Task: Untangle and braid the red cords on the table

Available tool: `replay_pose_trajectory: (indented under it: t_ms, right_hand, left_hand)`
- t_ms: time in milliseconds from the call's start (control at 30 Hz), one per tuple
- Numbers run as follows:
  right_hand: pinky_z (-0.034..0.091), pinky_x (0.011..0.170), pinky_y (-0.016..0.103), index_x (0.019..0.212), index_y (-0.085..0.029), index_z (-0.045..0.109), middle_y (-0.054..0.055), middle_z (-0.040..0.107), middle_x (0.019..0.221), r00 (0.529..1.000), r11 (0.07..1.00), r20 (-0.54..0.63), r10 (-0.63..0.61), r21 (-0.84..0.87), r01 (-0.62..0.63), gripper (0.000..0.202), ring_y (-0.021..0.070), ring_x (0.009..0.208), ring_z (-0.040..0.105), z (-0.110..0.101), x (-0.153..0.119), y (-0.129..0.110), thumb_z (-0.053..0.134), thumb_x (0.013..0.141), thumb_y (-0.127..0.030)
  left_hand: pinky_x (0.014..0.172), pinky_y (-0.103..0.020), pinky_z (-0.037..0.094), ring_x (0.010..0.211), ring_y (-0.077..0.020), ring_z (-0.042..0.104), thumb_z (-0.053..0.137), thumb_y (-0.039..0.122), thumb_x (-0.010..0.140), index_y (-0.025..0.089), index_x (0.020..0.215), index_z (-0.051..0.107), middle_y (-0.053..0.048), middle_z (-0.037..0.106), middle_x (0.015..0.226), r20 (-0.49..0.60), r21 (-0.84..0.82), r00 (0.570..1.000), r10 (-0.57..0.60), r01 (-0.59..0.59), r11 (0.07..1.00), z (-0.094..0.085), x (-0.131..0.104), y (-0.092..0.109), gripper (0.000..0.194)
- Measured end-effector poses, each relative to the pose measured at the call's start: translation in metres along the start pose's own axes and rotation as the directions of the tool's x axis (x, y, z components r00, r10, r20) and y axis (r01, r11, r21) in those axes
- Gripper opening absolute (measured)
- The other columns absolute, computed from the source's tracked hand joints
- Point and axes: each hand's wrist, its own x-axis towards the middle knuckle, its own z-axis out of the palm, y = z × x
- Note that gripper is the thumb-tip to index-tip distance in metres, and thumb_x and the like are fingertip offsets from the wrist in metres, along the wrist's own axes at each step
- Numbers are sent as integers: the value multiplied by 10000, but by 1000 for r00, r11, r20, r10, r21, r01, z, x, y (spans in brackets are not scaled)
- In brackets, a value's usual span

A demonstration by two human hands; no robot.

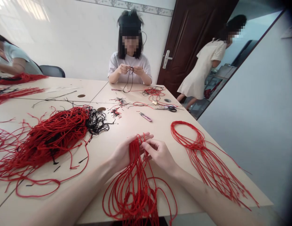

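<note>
Hanging over the left hand (123, 153), a hank of red cords (137, 166) lies at the near edge of the bench (127, 125), in front of the wearer. Its long axis runs from the fingers back toward the wearer's body, close to straight down the view; the gathered end points away, across the bench, while the lower part fans into wide loops that spread to both sides and reach past the near edge. The left hand stretches its fingers out to the right with the cords draped over them; how firmly it grips cannot be told. The right hand (161, 155) is closed in a pinch, thumb against fingers, on a red strand (144, 139) beside the left fingertips. To the right, a looped red bundle (199, 146) lies slantwise, its round loop pointing away and its loose ends trailing toward the near right corner. To the left sits a large red pile (63, 131), slanting from near left to far right, with black cords (96, 121) at its far end. Beyond the hands lie small snips (146, 117), a pair of scissors (169, 108) and cord scraps (116, 113). Across the bench, a person (130, 62) holds a black cord (129, 80) between both hands, near a red and black tangle (154, 91).
</note>
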Motion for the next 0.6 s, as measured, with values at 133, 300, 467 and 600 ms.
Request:
replay_pose_trajectory:
  t_ms: [133, 300, 467, 600]
  right_hand:
    - [504, 447, 203, 745, -131, 596, -12, 565, 574, 999, 999, 0, 35, 28, -35, 322, 95, 474, 567, 1, 0, -1, 550, 821, -440]
    - [529, 473, 221, 771, -128, 612, 9, 597, 636, 1000, 999, 7, 8, 47, -8, 329, 110, 529, 594, -1, -1, -1, 542, 825, -445]
    - [540, 517, 239, 793, -124, 628, 27, 629, 688, 1000, 998, -10, -24, 56, 25, 298, 131, 599, 617, 0, -2, -1, 570, 810, -417]
    - [534, 479, 228, 791, -125, 618, 21, 618, 681, 1000, 998, -27, -7, 59, 9, 282, 121, 561, 609, 0, -2, -2, 574, 809, -403]
  left_hand:
    - [858, -289, 417, 1076, -214, 537, 394, 273, 893, 87, 1047, 664, -126, 568, 1257, 21, -25, 1000, -9, 10, 1000, -1, -1, 2, 362]
    - [793, -318, 431, 984, -213, 561, 423, 246, 870, 113, 1117, 640, -114, 549, 1280, 59, 8, 998, -21, 21, 1000, -3, 0, 0, 355]
    - [757, -314, 426, 951, -212, 552, 432, 254, 861, 123, 1089, 659, -120, 560, 1255, 85, 19, 996, -17, 15, 1000, -5, 0, -1, 347]
    - [740, -314, 425, 775, -175, 554, 424, 257, 858, 111, 1051, 679, -131, 626, 1122, 91, 45, 996, -8, 4, 999, -5, 0, -1, 352]
